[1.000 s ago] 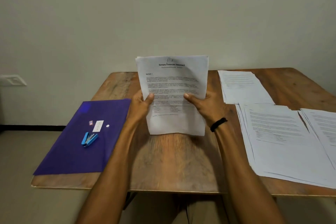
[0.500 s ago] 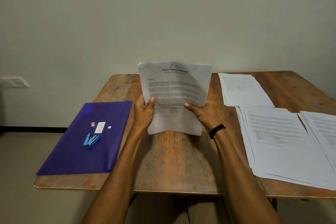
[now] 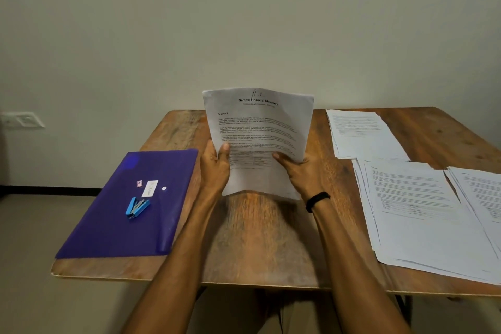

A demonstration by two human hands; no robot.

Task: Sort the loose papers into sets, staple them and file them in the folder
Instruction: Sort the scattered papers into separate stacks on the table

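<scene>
Both the left hand [image 3: 215,168] and right hand [image 3: 301,173] pinch the paper set [image 3: 260,127] upright, bottom edge seemingly on the bench [image 3: 257,238], stapler [image 3: 137,207] lying leftward, nearer the left.

- Left: stapler [image 3: 137,207] on the folder [image 3: 113,225], on the table [image 3: 257,247].
- Middle: bundle of papers [image 3: 257,130] upright between my left hand [image 3: 215,168] and right hand [image 3: 301,175].
- Right: I see one pile [image 3: 360,135] behind the nearer piles [image 3: 423,211].
</scene>
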